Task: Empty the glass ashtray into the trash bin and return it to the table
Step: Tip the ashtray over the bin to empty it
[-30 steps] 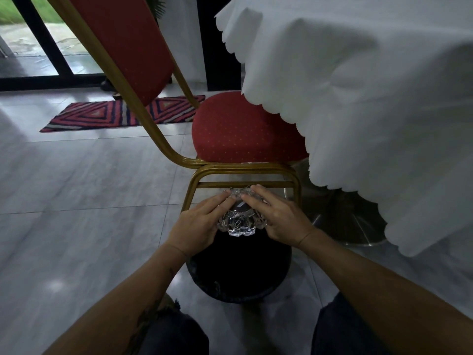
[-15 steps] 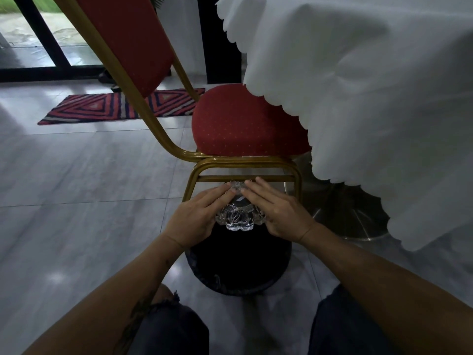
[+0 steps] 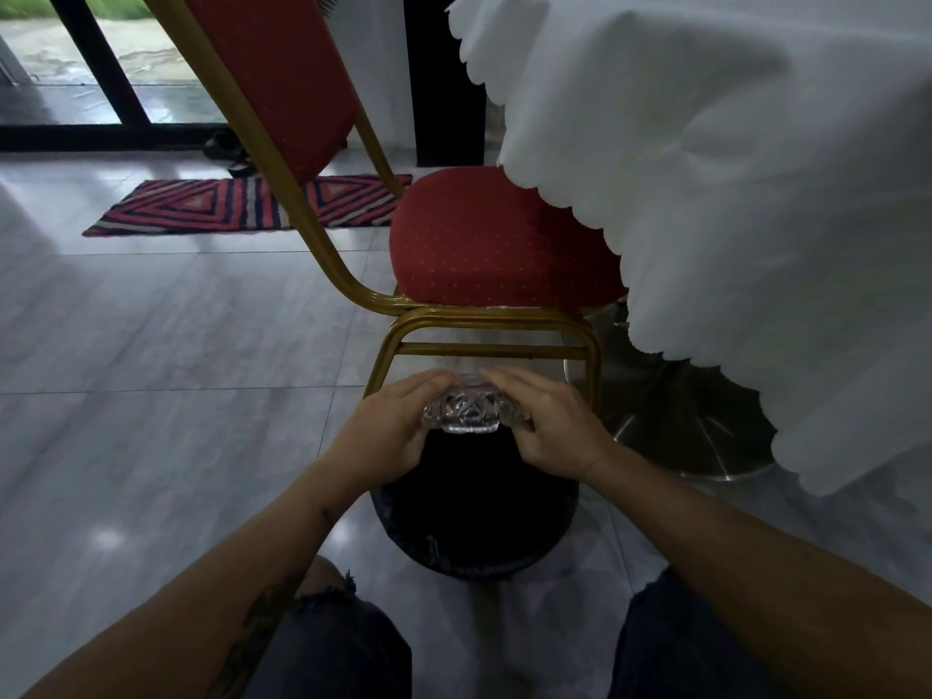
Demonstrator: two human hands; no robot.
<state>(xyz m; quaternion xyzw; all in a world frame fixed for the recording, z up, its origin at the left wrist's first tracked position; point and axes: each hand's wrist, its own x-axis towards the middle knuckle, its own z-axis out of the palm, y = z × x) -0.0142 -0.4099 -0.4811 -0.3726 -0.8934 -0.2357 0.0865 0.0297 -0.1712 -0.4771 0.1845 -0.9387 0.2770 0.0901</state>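
Two bare hands, left hand (image 3: 383,436) and right hand (image 3: 549,426), clasp the glass ashtray (image 3: 471,413) between curled fingers above the black trash bin (image 3: 474,517) on grey floor tiles (image 3: 151,370); its orientation is unclear. Beyond stands a red chair (image 3: 494,244) beside the white-clothed table (image 3: 756,194).

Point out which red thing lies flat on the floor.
The striped rug, flat on the tiles by the glass door. The other red things, the chair's seat and backrest, are raised on the gold frame.
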